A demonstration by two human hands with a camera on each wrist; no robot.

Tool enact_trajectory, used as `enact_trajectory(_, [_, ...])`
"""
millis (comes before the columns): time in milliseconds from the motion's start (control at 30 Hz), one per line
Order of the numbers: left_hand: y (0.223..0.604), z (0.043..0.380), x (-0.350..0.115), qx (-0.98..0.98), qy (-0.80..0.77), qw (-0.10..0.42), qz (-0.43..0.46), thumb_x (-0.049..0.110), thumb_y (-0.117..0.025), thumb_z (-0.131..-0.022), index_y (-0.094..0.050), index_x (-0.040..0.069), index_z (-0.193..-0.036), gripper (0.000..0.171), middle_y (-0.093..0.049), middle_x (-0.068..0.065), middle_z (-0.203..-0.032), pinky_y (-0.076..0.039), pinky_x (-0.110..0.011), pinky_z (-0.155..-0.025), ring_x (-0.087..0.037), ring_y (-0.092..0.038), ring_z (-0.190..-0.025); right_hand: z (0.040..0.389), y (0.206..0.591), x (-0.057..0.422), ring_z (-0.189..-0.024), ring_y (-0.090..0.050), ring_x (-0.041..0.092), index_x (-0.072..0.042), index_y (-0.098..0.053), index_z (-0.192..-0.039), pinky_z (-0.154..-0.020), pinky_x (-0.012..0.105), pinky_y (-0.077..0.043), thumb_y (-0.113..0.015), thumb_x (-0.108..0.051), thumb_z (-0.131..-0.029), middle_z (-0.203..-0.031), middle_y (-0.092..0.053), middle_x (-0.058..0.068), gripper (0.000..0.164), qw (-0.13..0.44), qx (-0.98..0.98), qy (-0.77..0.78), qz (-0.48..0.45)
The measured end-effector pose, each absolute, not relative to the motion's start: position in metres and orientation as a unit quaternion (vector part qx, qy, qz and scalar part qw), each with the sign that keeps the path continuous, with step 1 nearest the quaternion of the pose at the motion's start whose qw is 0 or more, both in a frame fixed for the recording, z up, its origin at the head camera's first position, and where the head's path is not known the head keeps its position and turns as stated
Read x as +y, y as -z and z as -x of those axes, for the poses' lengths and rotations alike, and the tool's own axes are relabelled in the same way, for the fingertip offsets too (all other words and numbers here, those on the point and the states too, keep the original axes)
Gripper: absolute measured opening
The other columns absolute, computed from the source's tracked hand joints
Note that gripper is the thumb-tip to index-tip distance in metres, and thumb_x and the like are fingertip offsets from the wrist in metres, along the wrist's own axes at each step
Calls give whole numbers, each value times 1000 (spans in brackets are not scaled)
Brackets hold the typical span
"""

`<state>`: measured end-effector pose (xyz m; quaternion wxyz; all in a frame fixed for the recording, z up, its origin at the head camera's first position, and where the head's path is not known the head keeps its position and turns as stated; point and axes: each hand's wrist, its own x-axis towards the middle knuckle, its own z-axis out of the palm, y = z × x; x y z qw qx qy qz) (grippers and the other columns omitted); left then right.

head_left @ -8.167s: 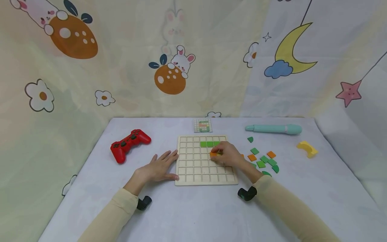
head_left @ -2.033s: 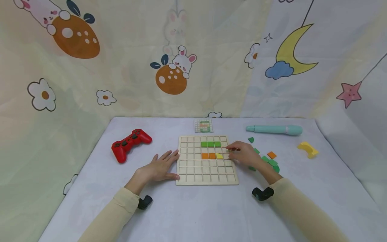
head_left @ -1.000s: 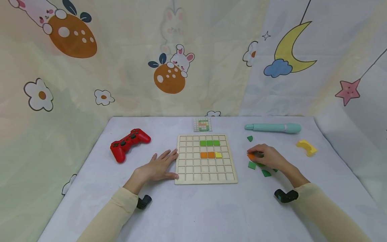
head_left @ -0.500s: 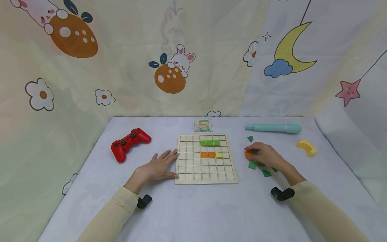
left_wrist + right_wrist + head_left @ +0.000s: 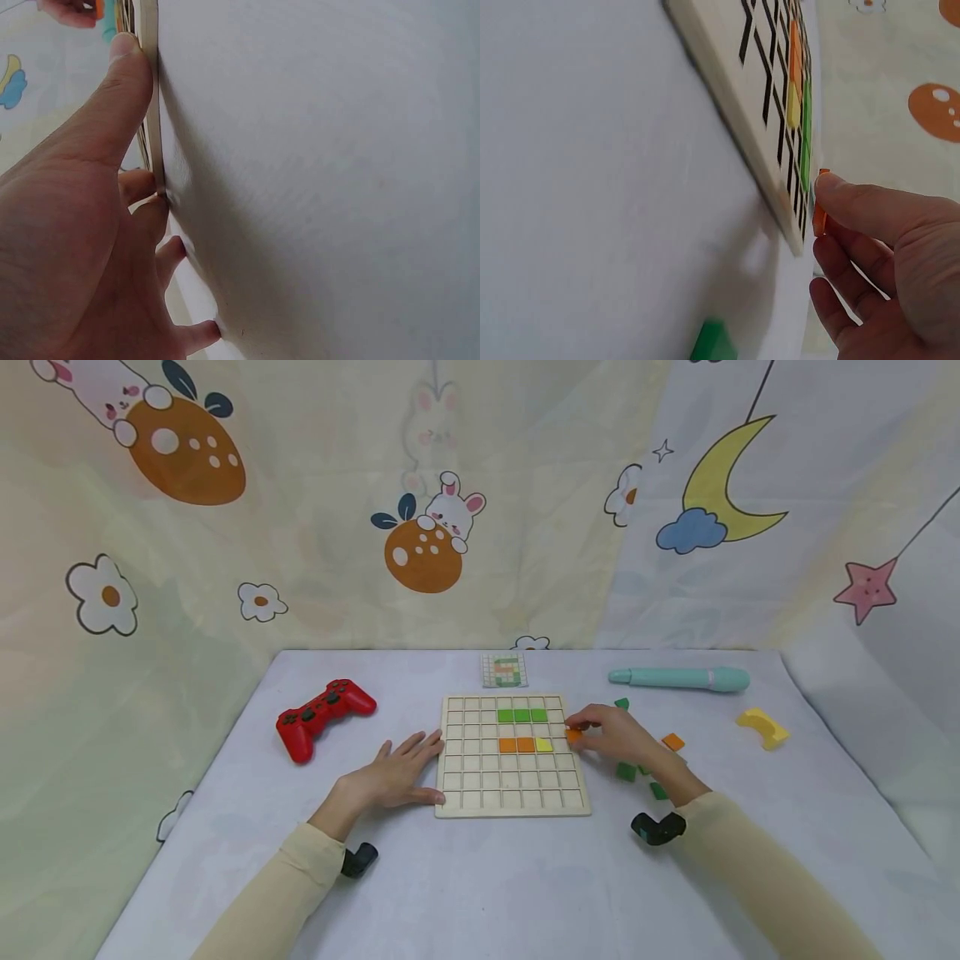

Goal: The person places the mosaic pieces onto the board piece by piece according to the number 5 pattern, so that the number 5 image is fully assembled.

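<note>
A wooden grid board (image 5: 472,781) lies mid-table. Three green tiles (image 5: 522,716) sit side by side in an upper row; lower down are two orange tiles (image 5: 517,745) with a yellow tile (image 5: 543,745) to their right. My left hand (image 5: 386,778) rests with spread fingers at the board's left side, its thumb (image 5: 112,105) touching the edge in the left wrist view. At the board's right edge, my right hand (image 5: 618,737) pinches an orange square tile (image 5: 820,214) between thumb and finger, raised off the table.
Loose green tiles (image 5: 626,772) and an orange tile (image 5: 672,742) lie right of the board, some behind the right hand. A pattern card (image 5: 504,670) is behind the board. Around it lie a red game controller (image 5: 322,718), a teal microphone (image 5: 678,678) and a yellow arch block (image 5: 763,727).
Over the last second my right hand has carried the orange tile left from the loose pile to the board. Since the oldest frame, the orange and yellow row has appeared. My left hand stays put.
</note>
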<state>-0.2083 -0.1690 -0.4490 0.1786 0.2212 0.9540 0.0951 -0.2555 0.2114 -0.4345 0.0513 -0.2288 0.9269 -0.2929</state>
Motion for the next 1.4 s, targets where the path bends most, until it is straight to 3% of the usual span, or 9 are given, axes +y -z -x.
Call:
enact_trajectory(433, [449,207,-169,953,-103,173,-224,63,-61,-84,-21,18,-156,94,-10,2,-165,-11,-69,-114,-28,-9,-152,259,438,139,-94,-60,18,-7,-70,-117,-85,33,-52,-75,-17,-85,-107,-69,4,34,67,915,297,266])
enact_trajectory(767, [448,207,-167,955,-105,175,-217,62,-63,-83,-20,19,-156,95,-11,2,-165,-10,-68,-115,-28,-10,-152,256,438,102,-96,-61,15,-6,-70,-116,-88,33,-52,-75,-14,-84,-109,-71,4,33,71,912,285,287])
enact_trajectory(1400, [450,208,-169,955,-94,178,-216,64,-62,-83,-17,22,-156,96,-8,4,-165,-10,-67,-116,-27,-8,-152,253,445,80,-84,-56,13,-4,-71,-110,-77,27,-50,-75,-9,-83,-99,-68,5,28,43,910,288,297])
